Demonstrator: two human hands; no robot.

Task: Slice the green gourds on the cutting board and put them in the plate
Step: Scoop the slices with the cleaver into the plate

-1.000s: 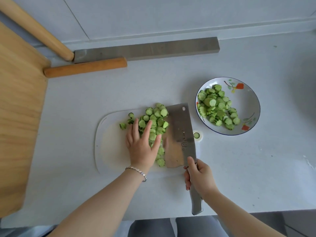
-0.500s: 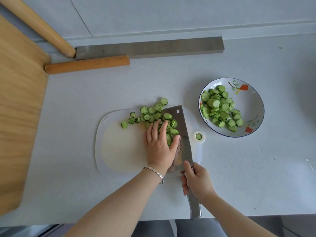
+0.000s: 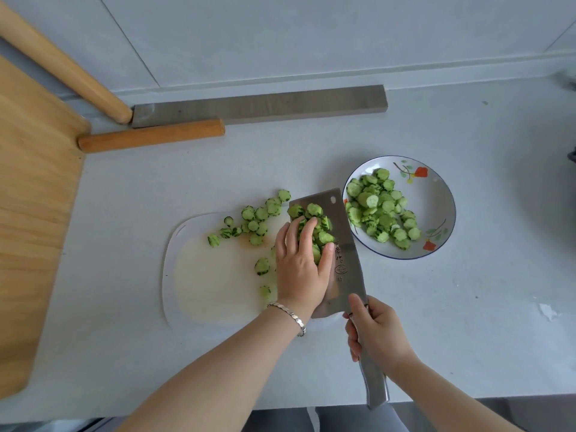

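A white cutting board (image 3: 218, 285) lies on the grey counter with several green gourd slices (image 3: 257, 218) scattered on it. My right hand (image 3: 375, 333) grips the handle of a steel cleaver (image 3: 344, 263), whose flat blade carries a heap of slices (image 3: 314, 210). My left hand (image 3: 299, 260) presses that heap onto the blade with straight fingers. To the right stands a flowered plate (image 3: 436, 201) with a pile of slices (image 3: 378, 207) in its left half. The blade's tip is close to the plate's left rim.
A wooden board (image 3: 34, 213) covers the counter's left side. Two wooden rods (image 3: 149, 137) and a grey bar (image 3: 265, 104) lie along the back wall. The counter's front edge runs just below my forearms.
My left hand has slid right, pushing slices onto the cleaver blade. The blade with its heap has shifted right toward the plate, leaving scattered slices behind on the board.
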